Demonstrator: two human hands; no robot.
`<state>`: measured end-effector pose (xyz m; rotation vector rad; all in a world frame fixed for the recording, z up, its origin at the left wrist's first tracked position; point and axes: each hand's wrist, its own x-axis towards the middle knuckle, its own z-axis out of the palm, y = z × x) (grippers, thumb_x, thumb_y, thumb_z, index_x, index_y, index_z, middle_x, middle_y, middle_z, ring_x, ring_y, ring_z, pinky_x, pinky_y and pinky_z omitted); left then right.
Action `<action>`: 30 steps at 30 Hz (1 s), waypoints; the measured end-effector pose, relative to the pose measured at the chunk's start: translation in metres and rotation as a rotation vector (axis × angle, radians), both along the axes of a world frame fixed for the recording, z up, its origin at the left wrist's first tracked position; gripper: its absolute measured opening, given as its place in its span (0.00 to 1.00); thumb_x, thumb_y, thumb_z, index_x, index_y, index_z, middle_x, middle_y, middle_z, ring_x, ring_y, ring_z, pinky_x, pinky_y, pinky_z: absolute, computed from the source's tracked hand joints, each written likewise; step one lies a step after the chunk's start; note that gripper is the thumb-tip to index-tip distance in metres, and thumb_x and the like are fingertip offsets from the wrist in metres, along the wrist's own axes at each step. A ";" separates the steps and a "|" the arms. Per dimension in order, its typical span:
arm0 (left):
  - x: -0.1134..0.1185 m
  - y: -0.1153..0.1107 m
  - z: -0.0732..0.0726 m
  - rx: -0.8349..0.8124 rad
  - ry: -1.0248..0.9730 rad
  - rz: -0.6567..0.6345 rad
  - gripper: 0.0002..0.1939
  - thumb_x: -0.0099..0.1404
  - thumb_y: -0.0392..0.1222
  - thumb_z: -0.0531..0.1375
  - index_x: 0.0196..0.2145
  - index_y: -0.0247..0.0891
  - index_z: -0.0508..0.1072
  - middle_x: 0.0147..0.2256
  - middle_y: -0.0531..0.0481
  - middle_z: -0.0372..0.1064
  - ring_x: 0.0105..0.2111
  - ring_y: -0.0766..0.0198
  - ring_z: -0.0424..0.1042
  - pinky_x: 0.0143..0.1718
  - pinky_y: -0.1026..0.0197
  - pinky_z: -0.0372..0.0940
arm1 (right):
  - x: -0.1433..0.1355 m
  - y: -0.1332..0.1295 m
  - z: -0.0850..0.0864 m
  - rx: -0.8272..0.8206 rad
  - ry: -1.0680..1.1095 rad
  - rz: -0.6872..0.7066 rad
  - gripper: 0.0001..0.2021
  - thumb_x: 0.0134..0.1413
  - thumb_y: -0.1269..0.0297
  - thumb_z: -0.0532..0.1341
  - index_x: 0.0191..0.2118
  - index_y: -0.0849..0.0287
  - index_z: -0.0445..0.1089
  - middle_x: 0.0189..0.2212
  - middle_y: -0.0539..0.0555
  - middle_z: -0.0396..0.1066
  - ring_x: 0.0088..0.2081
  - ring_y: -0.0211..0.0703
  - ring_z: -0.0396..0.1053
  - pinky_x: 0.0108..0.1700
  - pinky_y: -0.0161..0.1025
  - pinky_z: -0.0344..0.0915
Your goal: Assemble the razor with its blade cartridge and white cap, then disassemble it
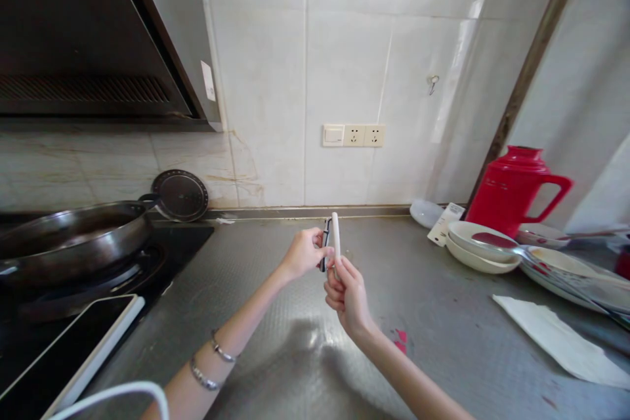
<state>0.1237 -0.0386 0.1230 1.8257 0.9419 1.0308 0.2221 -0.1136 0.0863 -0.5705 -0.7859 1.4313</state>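
My left hand (306, 252), with two bracelets on its forearm, is closed on a slim dark object (325, 246) with a pale stripe, seen edge-on; its kind is unclear. My right hand (348, 295) pinches the lower part of a slim white bar (336, 235), which stands almost upright. The two objects are side by side, close together, above the grey metal counter (275, 315). Whether they touch is hard to see. The fingers of both hands hide their lower parts.
To the left, a frying pan (73, 236) sits on a black stove (187, 249) under a range hood. A white-edged device (93, 348) and white cable (123, 388) are at front left. Bowls (477, 256), a red thermos jug (512, 187) and a white cloth (556, 335) occupy the right.
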 end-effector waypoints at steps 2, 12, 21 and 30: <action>0.000 0.000 -0.001 0.007 -0.001 -0.007 0.08 0.50 0.34 0.60 0.30 0.31 0.68 0.23 0.52 0.68 0.19 0.68 0.67 0.16 0.69 0.61 | 0.000 -0.001 -0.002 -0.011 -0.007 0.011 0.16 0.46 0.51 0.62 0.27 0.57 0.59 0.13 0.38 0.43 0.13 0.24 0.34 0.12 0.24 0.32; 0.000 0.002 -0.001 -0.032 -0.042 -0.026 0.09 0.50 0.35 0.61 0.32 0.31 0.68 0.23 0.53 0.68 0.19 0.69 0.67 0.16 0.68 0.62 | -0.002 -0.006 -0.004 -0.025 -0.029 0.013 0.16 0.46 0.51 0.62 0.27 0.57 0.59 0.13 0.38 0.42 0.13 0.24 0.34 0.12 0.24 0.32; -0.005 0.016 -0.011 -0.148 -0.218 -0.284 0.15 0.54 0.38 0.61 0.40 0.33 0.65 0.31 0.47 0.71 0.29 0.65 0.72 0.30 0.63 0.66 | 0.006 -0.013 0.003 -0.013 0.014 -0.009 0.15 0.47 0.53 0.62 0.28 0.57 0.59 0.13 0.38 0.43 0.13 0.25 0.34 0.12 0.24 0.32; -0.005 0.007 -0.007 -0.263 -0.279 -0.436 0.19 0.55 0.38 0.62 0.44 0.35 0.63 0.35 0.45 0.70 0.35 0.61 0.72 0.38 0.58 0.65 | -0.001 -0.020 -0.003 -0.050 -0.013 0.113 0.14 0.48 0.52 0.61 0.29 0.57 0.59 0.13 0.38 0.42 0.13 0.25 0.33 0.12 0.24 0.32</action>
